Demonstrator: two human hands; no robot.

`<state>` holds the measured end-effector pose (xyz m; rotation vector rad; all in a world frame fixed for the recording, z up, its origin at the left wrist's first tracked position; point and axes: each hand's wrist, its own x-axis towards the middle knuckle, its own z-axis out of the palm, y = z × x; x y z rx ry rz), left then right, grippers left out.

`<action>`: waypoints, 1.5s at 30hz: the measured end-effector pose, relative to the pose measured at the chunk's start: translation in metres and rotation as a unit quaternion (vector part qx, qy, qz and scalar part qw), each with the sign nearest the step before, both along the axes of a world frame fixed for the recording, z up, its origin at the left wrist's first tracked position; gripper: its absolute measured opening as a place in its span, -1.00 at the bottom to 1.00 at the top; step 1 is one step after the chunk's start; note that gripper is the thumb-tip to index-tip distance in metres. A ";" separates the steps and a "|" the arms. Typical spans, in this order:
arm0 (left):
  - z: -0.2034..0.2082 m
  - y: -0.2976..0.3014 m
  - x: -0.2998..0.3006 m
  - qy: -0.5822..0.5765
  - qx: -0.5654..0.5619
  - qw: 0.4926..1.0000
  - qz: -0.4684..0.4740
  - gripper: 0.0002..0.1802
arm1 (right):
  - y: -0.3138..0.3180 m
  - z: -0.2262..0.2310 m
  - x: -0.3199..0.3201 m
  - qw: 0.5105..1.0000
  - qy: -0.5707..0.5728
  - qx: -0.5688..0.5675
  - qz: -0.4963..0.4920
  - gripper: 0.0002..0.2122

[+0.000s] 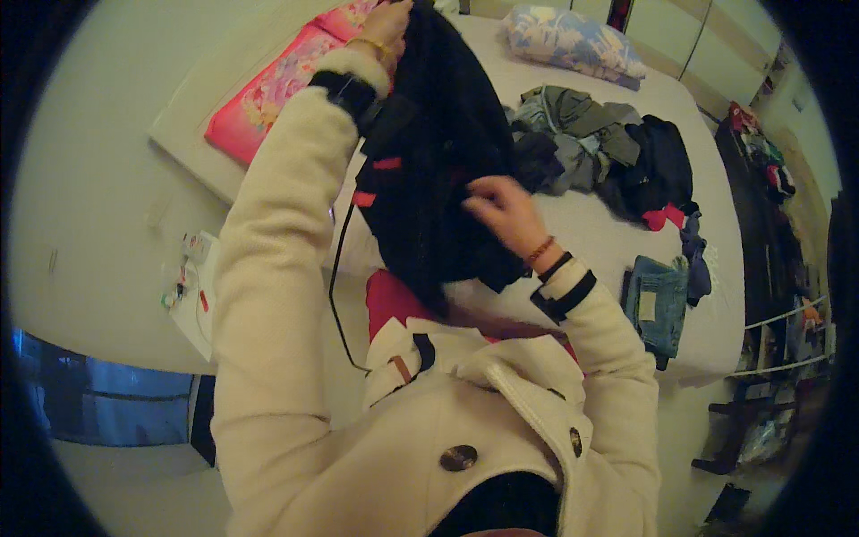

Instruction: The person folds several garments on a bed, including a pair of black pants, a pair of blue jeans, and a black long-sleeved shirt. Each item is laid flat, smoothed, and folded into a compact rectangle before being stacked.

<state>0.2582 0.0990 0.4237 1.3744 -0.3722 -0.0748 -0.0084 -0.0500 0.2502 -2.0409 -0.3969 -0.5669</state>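
Note:
A long black garment [438, 116] with small red tabs hangs in front of me, spread from the top of the view down toward my lap. High up, my left hand [387, 29] is closed on its upper edge. My right hand [508, 213] is at the garment's right side, its fingers apart and slightly blurred. Whether those fingertips touch the cloth I cannot tell. The garment's folds hide its full shape.
Beneath is a bed with a pale sheet [573, 242]. On it lie a pink floral pillow [268, 89], a blue-white pillow [573, 40], a pile of grey and dark clothes [582, 134] and folded jeans [660, 304]. A small white table [192, 300] stands left.

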 end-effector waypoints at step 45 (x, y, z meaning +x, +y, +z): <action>-0.121 0.047 -0.178 -0.152 0.417 0.894 -0.061 -0.50 | 0.102 -0.029 -0.026 0.713 0.580 0.143 0.367 -0.71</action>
